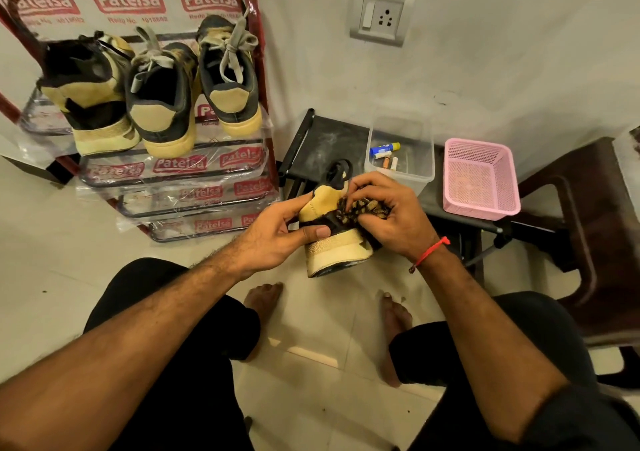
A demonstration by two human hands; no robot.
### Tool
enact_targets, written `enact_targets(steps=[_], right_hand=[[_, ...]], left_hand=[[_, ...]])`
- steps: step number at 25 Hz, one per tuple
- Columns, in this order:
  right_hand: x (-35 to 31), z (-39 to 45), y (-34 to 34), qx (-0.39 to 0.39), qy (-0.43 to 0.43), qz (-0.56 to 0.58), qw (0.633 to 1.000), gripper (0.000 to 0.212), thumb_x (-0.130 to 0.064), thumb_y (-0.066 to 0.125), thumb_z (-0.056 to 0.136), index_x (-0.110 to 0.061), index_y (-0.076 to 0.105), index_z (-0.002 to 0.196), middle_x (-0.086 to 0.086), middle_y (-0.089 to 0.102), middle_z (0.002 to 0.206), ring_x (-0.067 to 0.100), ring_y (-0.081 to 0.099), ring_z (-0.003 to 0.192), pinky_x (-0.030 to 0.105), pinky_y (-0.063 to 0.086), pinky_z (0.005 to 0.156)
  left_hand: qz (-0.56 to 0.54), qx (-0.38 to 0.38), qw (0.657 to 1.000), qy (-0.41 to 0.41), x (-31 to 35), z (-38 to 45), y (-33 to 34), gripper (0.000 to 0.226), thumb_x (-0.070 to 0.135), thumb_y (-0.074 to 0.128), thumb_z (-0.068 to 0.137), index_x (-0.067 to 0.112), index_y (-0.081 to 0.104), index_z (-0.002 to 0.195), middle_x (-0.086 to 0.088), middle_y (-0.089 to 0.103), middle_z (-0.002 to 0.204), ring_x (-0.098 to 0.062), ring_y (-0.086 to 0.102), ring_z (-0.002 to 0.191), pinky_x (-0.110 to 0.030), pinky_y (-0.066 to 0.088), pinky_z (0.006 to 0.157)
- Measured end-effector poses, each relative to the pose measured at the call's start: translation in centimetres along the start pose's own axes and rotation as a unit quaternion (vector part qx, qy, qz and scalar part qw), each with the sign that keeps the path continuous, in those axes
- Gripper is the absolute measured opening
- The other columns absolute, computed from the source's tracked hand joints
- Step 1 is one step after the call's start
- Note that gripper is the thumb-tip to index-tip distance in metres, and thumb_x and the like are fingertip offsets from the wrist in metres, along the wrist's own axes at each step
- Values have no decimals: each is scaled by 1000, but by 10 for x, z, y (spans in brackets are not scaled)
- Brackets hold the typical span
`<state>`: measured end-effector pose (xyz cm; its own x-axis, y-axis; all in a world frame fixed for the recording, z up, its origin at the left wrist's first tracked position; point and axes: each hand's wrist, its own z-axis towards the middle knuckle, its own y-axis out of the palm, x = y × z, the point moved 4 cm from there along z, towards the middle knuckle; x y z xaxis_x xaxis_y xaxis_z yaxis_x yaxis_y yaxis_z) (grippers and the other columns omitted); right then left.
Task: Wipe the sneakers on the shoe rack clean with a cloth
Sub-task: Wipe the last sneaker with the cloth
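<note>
Wiping in hand: at frame centre the left hand (277,231) grips the sneaker (332,239) while the right hand (388,213) pinches the cloth (363,210) against it. Next, probably rubbing the remaining sides.

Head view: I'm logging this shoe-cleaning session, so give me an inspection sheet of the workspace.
Surface: pale tiled floor.
Job's things: three sneakers on the shoe rack; a fourth sneaker held; cloth against it.
Clutter: clear tub of small items, pink basket, both on a dark stand.
Grippers: left hand holds the sneaker; right hand grips the cloth.
Cables: nothing seen.
Surroundings: wall socket, dark chair.
</note>
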<state>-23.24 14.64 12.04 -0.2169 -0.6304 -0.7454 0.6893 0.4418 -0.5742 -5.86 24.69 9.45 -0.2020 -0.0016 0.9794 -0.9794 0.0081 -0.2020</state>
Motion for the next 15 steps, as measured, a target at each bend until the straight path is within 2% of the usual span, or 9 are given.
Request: enact_targets(steps=[3, 5, 7, 8, 10, 12, 14, 15], right_hand=[[37, -4, -5, -19, 127, -109, 986, 23, -7, 63, 76, -9, 75, 96, 5, 63, 107, 20, 59, 101, 44, 51, 95], [35, -4, -13, 43, 162, -57, 984, 25, -1, 62, 79, -13, 74, 97, 2, 64, 106, 15, 59, 99, 37, 51, 95], [11, -1, -18, 118, 171, 15, 978, 27, 0, 59, 81, -19, 72, 96, -3, 63, 104, 6, 59, 99, 27, 51, 92], [-4, -1, -15, 145, 159, 29, 976, 27, -3, 58, 80, -20, 71, 96, -5, 62, 103, 5, 58, 100, 24, 50, 92], [-41, -6, 2, 183, 110, 10, 977, 27, -11, 55, 76, -19, 72, 96, -2, 61, 104, 11, 58, 103, 25, 48, 93], [-71, -13, 24, 186, 55, -65, 979, 31, -18, 54, 75, -16, 72, 100, 0, 59, 108, 20, 57, 104, 31, 46, 92], [-76, -16, 37, 159, 24, -161, 974, 35, -23, 54, 76, -16, 72, 105, 2, 59, 113, 23, 54, 104, 36, 45, 90], [-71, -15, 38, 150, 22, -180, 972, 36, -23, 53, 76, -15, 71, 107, 3, 58, 114, 24, 53, 104, 38, 46, 91]], left_hand=[[-39, 22, 999, 16, 2, 0, -7, 41, 38, 76, 88, 35, 65, 128, 9, 67, 129, -15, 61, 125, -42, 48, 110], [-29, 56, 998, 20, 6, 2, -10, 40, 58, 76, 79, 43, 71, 115, 9, 60, 126, -18, 57, 125, -45, 48, 108], [74, 88, 993, 0, 3, 8, -11, 41, 79, 69, 69, 49, 71, 98, 9, 55, 113, -21, 51, 119, -40, 48, 102], [115, 96, 989, -19, 1, 10, -8, 42, 82, 66, 68, 50, 68, 94, 9, 55, 109, -22, 51, 116, -39, 48, 99], [97, 111, 986, -74, -1, 10, 1, 40, 75, 63, 74, 46, 64, 101, 6, 62, 108, -24, 58, 114, -44, 52, 95], [-54, 117, 979, -157, -3, 9, 6, 39, 58, 57, 86, 31, 65, 113, 1, 71, 109, -23, 67, 112, -39, 56, 91], [-214, 114, 945, -221, -2, 6, 7, 32, 39, 49, 100, 16, 67, 114, -3, 73, 100, -15, 72, 93, -31, 57, 75], [-252, 103, 934, -230, 0, 3, 5, 29, 32, 48, 104, 13, 67, 116, -5, 71, 97, -14, 70, 85, -31, 57, 71]])
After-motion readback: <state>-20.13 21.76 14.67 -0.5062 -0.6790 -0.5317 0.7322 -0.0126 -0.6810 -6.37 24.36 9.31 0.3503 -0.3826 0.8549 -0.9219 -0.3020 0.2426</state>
